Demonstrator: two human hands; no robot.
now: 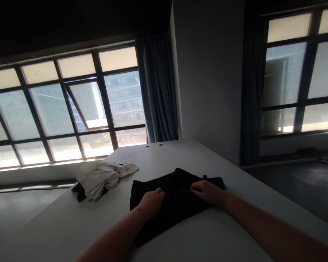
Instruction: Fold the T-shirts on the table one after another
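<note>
A black garment point(177, 207) with a small reddish mark near its middle lies on the white table point(218, 233). My left hand point(153, 202) is closed on the cloth left of that mark, fingertips pressed into the fabric. On the mark's right side, my right hand point(203, 190) pinches the garment with its fingers curled. The fabric is uneven, with a raised fold at the back and a strap-like end at the right.
A crumpled cream cloth point(100, 178) with black parts rests on the table to the left. Two small dark round spots are near the table's far end. Beyond stand a grey pillar point(210, 80), a blue curtain point(160, 91) and windows.
</note>
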